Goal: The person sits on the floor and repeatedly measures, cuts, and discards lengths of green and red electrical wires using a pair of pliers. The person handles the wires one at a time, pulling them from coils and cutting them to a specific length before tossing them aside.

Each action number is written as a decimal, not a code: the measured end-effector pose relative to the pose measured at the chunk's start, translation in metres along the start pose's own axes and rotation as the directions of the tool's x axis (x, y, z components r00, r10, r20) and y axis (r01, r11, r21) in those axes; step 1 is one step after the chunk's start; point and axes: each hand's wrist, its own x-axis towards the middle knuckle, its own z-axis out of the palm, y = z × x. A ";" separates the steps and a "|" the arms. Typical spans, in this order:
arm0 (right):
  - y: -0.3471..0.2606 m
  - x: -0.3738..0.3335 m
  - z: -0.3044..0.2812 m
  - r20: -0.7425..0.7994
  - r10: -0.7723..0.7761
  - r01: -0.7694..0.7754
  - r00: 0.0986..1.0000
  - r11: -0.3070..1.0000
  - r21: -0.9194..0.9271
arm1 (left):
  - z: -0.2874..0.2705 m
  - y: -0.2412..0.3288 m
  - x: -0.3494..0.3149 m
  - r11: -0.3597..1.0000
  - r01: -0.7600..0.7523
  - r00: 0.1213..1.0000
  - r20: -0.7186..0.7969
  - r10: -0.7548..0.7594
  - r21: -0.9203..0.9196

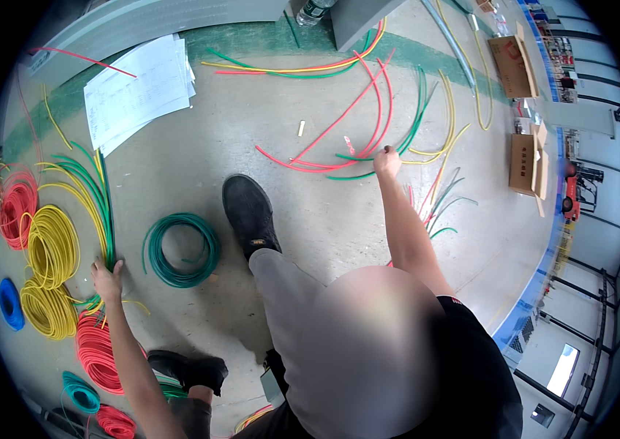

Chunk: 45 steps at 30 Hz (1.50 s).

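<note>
On the left of the floor, a bundle of green and yellow wires [108,227] runs down into my left hand [108,281]. Its fingers and thumb close around the bundle, and loose wire ends poke out below. Out to the right, my right hand [388,162] is closed on green wires [416,121], which curve away up and right; the grip itself is partly hidden. Red wires [378,110] lie just beyond that hand. Yellow wires [450,117] stretch to its right.
Beside my left arm lie yellow coils [54,245], red coils [98,351] and a blue coil [10,304]. A green coil [182,281] rests by my shoe [248,208]. Paper sheets [138,91] lie at the upper left. Cardboard boxes [528,164] stand far right.
</note>
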 end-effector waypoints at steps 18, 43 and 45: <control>0.041 -0.043 0.007 0.099 -0.557 0.560 0.825 0.782 -0.275 | -0.099 0.093 -0.094 0.894 0.039 0.999 0.015 -0.036 -0.446; -0.146 -0.084 0.002 0.110 -0.988 0.990 0.112 0.120 0.072 | -0.112 0.141 -0.142 0.737 0.146 0.989 0.078 -0.126 -0.660; -0.158 -0.104 -0.039 -0.103 -0.973 0.974 0.208 0.197 0.110 | -0.127 0.140 -0.143 0.712 0.068 0.996 0.006 -0.089 -0.699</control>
